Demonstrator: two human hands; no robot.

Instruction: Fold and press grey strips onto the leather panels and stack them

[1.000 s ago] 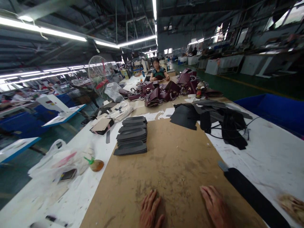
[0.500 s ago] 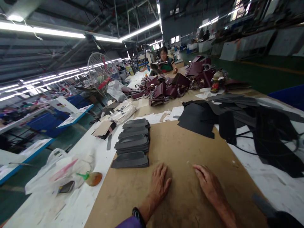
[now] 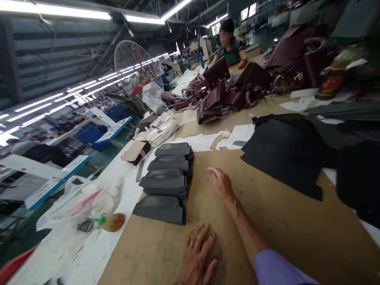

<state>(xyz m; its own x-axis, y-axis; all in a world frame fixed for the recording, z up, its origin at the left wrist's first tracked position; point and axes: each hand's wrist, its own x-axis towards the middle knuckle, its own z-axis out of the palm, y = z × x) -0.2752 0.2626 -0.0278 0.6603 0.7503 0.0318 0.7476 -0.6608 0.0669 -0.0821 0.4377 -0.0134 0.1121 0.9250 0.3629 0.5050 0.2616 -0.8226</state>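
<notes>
My left hand (image 3: 197,253) lies flat on the brown board (image 3: 225,245), fingers spread, holding nothing. Farther out, my right hand (image 3: 221,183) reaches across the board with its fingers pointing left and nothing visible in them. It is to the right of several stacks of dark grey cut pieces, apart from them. The nearest stack (image 3: 160,209) lies just beyond my left fingertips. Behind it sit another stack (image 3: 163,183), then a third (image 3: 168,163) and a far one (image 3: 173,149).
Black sheet material (image 3: 285,154) covers the board's right side. Maroon handbags (image 3: 218,95) are heaped beyond, before a seated person (image 3: 230,47). On the left are a bottle with a green nozzle (image 3: 113,222), a plastic bag (image 3: 89,198) and a wire-caged fan (image 3: 133,63).
My right hand has moved forward and left across the board, towards the stacks. My left hand stays flat on the board. The view has swung and come closer to the bags.
</notes>
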